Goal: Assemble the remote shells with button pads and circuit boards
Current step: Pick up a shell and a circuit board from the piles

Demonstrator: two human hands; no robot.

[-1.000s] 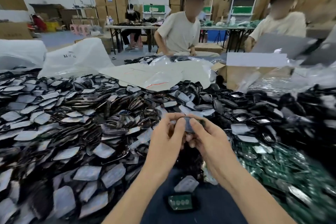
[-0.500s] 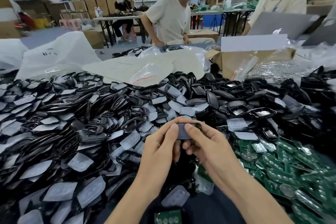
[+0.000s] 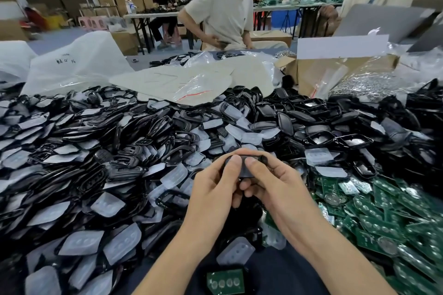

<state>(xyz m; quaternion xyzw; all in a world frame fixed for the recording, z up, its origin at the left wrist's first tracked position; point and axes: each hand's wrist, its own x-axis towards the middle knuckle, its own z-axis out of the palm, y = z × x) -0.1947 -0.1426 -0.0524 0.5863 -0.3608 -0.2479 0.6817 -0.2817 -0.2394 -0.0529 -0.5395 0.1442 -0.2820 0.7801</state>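
Workshop table (image 3: 282,273), heaped. Item: black shell (image 3: 245,163), held above near table edge; left hand (image 3: 211,189) and right hand (image 3: 275,187) curl round it, thumbs pressing. Likely light, stiff, slippery; grip by rims. Around: button pads (image 3: 110,207) left, boards (image 3: 383,227) right.

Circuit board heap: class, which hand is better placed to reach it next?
Probably the right hand: the circuit board heap lies on its side; the left hand can hold the remote shell.

Handwriting on white bag (image 3: 79,67), illegible

black remote shell (image 3: 244,163), grey pad seated, held above pile
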